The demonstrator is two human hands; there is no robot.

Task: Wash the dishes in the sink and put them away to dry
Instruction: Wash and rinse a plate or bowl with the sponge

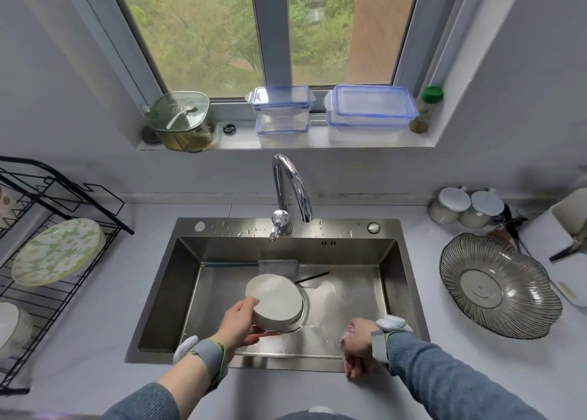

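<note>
left hand [239, 322] grips a white bowl [273, 302] over the sink [394, 280]

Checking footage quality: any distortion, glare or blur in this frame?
Head view: wide-angle bending bows the window frame and dish rack at the edges; soft daylight, mild glare on the faucet; right hand slightly smeared; left hand and white bowl read clearly.

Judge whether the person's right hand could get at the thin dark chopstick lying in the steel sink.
Probably yes. The right hand rests at the sink's front edge holding nothing, and the chopstick lies exposed behind the white bowl gripped by the left hand; nothing lies between.
</note>
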